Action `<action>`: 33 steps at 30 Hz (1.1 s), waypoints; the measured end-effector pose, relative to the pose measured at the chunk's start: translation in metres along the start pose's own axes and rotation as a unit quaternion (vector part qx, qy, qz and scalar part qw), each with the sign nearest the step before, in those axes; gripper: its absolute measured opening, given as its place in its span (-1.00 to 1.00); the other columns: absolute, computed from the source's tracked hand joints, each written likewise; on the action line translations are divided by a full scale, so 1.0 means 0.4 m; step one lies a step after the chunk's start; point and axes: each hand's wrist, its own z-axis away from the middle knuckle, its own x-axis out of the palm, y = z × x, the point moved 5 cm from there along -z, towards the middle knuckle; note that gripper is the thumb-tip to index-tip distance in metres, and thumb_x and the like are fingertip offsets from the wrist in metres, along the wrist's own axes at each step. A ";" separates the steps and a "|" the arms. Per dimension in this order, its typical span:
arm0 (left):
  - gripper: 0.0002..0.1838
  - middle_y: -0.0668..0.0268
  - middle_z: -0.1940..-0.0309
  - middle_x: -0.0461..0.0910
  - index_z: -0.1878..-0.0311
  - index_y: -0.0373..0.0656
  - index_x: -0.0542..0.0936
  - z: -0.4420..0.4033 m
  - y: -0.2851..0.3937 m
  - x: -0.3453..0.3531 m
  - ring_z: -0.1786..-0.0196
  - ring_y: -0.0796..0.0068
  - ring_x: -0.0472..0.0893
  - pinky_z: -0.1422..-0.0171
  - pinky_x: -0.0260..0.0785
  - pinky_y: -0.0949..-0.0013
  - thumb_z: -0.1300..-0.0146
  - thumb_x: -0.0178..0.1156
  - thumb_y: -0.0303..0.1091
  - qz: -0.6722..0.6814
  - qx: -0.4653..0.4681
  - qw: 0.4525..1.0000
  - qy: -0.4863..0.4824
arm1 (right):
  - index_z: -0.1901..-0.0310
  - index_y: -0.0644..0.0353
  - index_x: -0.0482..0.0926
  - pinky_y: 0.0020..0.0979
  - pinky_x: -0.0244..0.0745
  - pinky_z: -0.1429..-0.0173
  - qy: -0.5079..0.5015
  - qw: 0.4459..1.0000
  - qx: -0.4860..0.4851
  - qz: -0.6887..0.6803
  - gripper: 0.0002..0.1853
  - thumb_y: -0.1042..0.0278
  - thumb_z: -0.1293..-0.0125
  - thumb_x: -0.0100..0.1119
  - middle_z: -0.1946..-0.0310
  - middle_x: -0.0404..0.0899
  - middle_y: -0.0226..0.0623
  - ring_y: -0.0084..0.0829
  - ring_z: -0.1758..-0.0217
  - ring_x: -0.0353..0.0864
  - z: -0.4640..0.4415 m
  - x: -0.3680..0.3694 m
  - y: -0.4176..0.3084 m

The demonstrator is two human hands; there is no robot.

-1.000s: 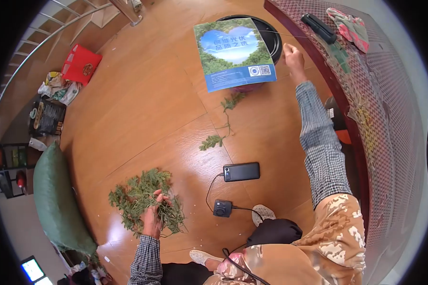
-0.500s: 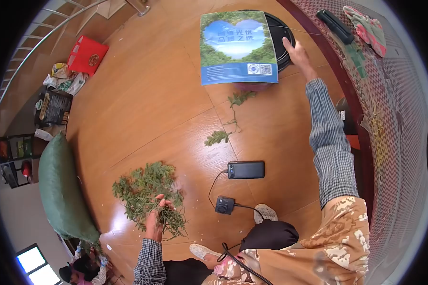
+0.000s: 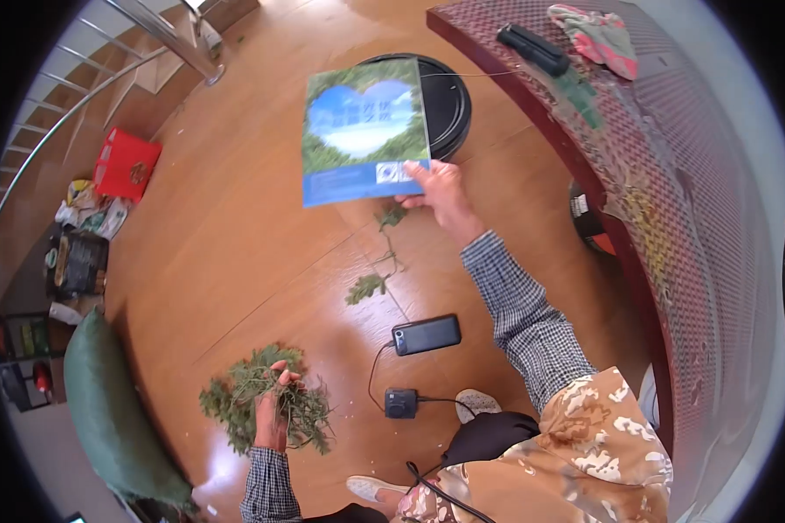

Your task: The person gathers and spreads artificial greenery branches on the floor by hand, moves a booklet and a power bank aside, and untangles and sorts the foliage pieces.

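Note:
My left hand (image 3: 273, 410) is closed around the stems of a bunch of leafy green sprigs (image 3: 237, 390), low on the left over the floor. My right hand (image 3: 442, 196) pinches the lower right corner of a flat brochure (image 3: 362, 179) printed with a blue heart framed by trees. Beneath and behind the brochure shows a round black lid or tray (image 3: 449, 105); the brochure covers its left part. A loose green sprig (image 3: 368, 286) lies on the floor below the brochure, its upper end near my right hand.
A black power bank (image 3: 427, 336) is cabled to a small black box (image 3: 400, 404) near my feet. On the right runs a bench with a patterned top (image 3: 619, 166), holding a dark tool (image 3: 534, 50) and a cloth (image 3: 595, 39). A green sack (image 3: 118, 401) and red bag (image 3: 126, 164) stand left.
My right hand has moved from the round black thing's edge to the brochure's corner and grips it. My left hand still holds the sprigs. The whole view has shifted.

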 end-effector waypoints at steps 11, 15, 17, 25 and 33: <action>-0.62 0.27 0.32 0.56 -0.14 -0.19 0.39 -0.119 -0.087 -0.092 0.30 0.43 0.58 0.19 0.51 0.39 -0.30 0.19 -0.37 0.089 0.007 0.993 -0.070 | 0.25 0.41 0.62 -0.47 0.47 0.20 -0.273 0.881 -0.157 0.354 -0.76 0.36 -0.20 0.18 0.35 0.65 -0.34 -0.61 0.34 0.55 0.365 -0.040 -0.143; -0.65 0.36 0.34 0.53 -0.08 -0.08 0.42 -0.153 -0.082 -0.123 0.32 0.46 0.56 0.22 0.47 0.44 -0.27 0.25 -0.31 0.108 0.019 0.990 -0.086 | 0.31 0.43 0.62 -0.51 0.50 0.21 -0.096 0.984 0.046 0.143 -0.80 0.41 -0.20 0.19 0.32 0.65 -0.26 -0.54 0.33 0.61 0.579 -0.291 -0.081; -0.61 0.37 0.34 0.52 -0.10 -0.07 0.42 -0.176 -0.094 -0.148 0.31 0.47 0.56 0.21 0.47 0.46 -0.25 0.28 -0.28 0.114 0.024 0.988 -0.097 | 0.32 0.45 0.60 -0.53 0.52 0.21 0.032 0.995 0.034 0.093 -0.79 0.41 -0.20 0.19 0.37 0.66 -0.21 -0.56 0.34 0.62 0.708 -0.386 -0.043; -0.62 0.30 0.32 0.53 -0.13 -0.18 0.42 -0.211 -0.161 -0.241 0.29 0.48 0.55 0.16 0.49 0.44 -0.31 0.21 -0.30 0.156 0.044 0.981 -0.103 | 0.37 0.34 0.63 -0.55 0.43 0.34 -0.016 0.858 0.108 0.501 -0.81 0.37 -0.17 0.14 0.53 0.60 -0.40 -0.62 0.52 0.49 0.908 -0.378 -0.064; -0.63 0.30 0.30 0.52 -0.14 -0.19 0.39 -0.177 -0.148 -0.275 0.28 0.50 0.54 0.18 0.48 0.47 -0.33 0.19 -0.31 0.171 0.064 0.979 -0.087 | 0.27 0.41 0.59 -0.55 0.44 0.21 0.011 0.863 -0.075 0.500 -0.80 0.40 -0.23 0.15 0.36 0.60 -0.35 -0.61 0.35 0.54 0.895 -0.213 -0.281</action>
